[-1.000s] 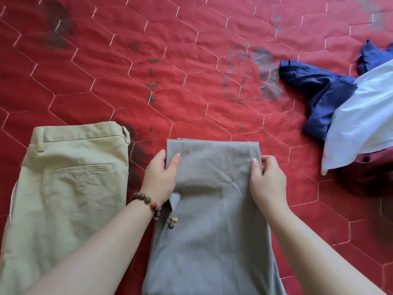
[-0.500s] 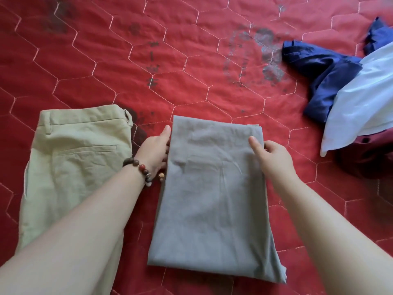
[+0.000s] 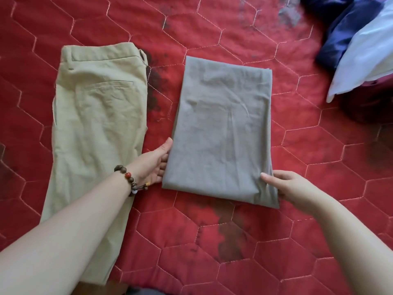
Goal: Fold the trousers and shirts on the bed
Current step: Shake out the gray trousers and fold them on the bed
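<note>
Head view: the grey trousers (image 3: 223, 128) are seen folded into a compact rectangle, laid flat on the red quilted bed (image 3: 212, 28) at the centre of the scene. The left hand (image 3: 156, 165) is placed at the rectangle's left edge near its near corner, palm turned toward the cloth; its fingers (image 3: 164, 160) are tucked under the edge and the thumb is laid along it, so the grip is closed loosely on the fabric's edge. A beaded bracelet (image 3: 128, 179) is worn on that wrist. The right hand (image 3: 297, 188) is set at the near right corner, where the cloth is pinched between the thumb on top and the fingers beneath. To the left, the khaki trousers (image 3: 95, 124) are laid lengthwise, waistband at the far end, with the left forearm crossing over their near part. At the far right, a white shirt (image 3: 368, 52) is heaped over a dark blue garment (image 3: 336, 43), well apart from the grey trousers.
</note>
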